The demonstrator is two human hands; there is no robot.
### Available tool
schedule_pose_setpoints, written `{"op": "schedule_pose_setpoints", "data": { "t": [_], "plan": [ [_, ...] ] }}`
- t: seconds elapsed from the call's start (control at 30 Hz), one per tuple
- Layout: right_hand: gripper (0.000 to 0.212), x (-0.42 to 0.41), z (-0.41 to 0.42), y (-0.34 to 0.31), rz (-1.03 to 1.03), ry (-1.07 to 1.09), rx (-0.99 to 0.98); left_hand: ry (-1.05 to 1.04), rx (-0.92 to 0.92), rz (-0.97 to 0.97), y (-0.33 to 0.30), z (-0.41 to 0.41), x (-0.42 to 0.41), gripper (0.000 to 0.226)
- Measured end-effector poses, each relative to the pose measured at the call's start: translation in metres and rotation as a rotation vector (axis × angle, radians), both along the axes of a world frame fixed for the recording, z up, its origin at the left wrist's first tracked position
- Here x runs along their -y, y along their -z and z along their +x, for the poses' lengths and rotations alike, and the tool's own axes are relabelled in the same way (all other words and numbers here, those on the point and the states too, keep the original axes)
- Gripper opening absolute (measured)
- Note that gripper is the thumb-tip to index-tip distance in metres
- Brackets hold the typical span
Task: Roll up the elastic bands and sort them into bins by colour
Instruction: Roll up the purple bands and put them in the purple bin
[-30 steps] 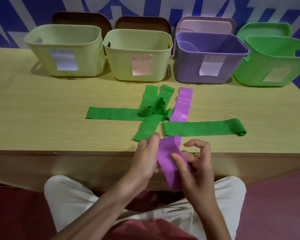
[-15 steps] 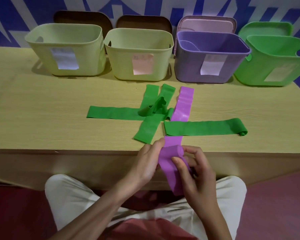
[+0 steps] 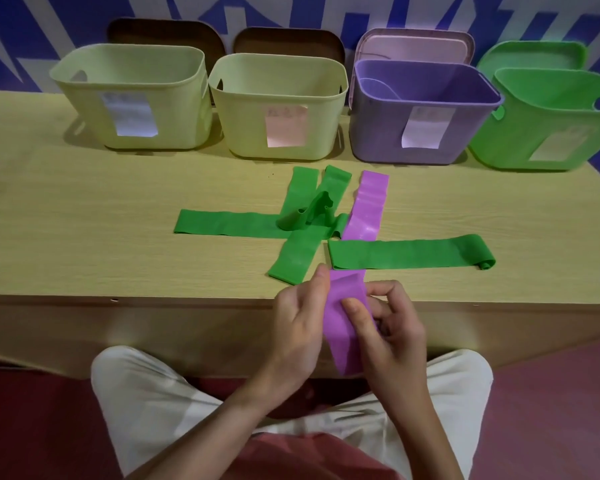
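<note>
Since half a second ago, right thumb has slid further up the near part of the purple band [image 3: 368, 216]; the small fold at the desk [image 3: 84, 220] edge looks flatter, less rolled. Left hand [image 3: 300, 327] pinches the band's left edge, thumb tip up at the desk edge; grip narrow, on the band. Right hand [image 3: 388, 327] holds the band from the right, thumb pressed on its face, fingers curled behind; grip narrow, also on the band.

Band position: far end flat on the desk, pointing at the purple bin [image 3: 420, 133]; middle passes under the right green band [image 3: 406, 252]; near end hangs over the desk edge between the hands, above the lap.

Other bands: left green band [image 3: 222, 223] flat, running leftward; diagonal green band [image 3: 297, 254]; one more green band [image 3: 300, 188] beside it, with a crumpled loop where they cross. Right green band has a curled far end.

Bins along the back of the desk: two pale yellow-green bins [image 3: 132, 98] [image 3: 278, 105], the purple bin, green bin [image 3: 548, 123]. Each carries a paper label; text not legible. Lids stand behind them.
</note>
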State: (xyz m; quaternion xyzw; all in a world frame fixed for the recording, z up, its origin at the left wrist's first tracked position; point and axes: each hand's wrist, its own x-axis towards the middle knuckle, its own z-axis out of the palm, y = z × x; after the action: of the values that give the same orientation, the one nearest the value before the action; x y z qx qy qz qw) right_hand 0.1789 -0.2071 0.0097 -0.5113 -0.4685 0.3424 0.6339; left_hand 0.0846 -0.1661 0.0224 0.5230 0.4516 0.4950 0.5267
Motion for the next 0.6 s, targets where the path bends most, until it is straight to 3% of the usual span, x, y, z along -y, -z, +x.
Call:
{"op": "schedule_pose_setpoints", "data": {
  "t": [0.07, 0.2, 0.37, 0.47, 0.6],
  "plan": [
    [0.02, -0.001, -0.002, -0.004, -0.009, -0.043, -0.078, -0.036, 0.047, -0.084, -0.006, 0.002, 0.0, 0.053],
    [0.045, -0.002, -0.001, -0.012, 0.029, -0.085, -0.085, -0.006, 0.116, -0.257, -0.015, 0.003, -0.001, 0.053],
    [0.019, -0.007, 0.002, -0.014, 0.092, 0.073, 0.112, 0.176, 0.087, -0.466, -0.027, 0.002, -0.008, 0.041],
    [0.014, -0.009, 0.006, -0.013, 0.082, 0.119, 0.15, 0.257, -0.012, -0.422, -0.028, 0.001, -0.013, 0.045],
    [0.015, -0.011, 0.006, -0.01, 0.088, 0.137, 0.154, 0.149, -0.064, -0.307, -0.024, 0.006, -0.01, 0.054]
  ]
}}
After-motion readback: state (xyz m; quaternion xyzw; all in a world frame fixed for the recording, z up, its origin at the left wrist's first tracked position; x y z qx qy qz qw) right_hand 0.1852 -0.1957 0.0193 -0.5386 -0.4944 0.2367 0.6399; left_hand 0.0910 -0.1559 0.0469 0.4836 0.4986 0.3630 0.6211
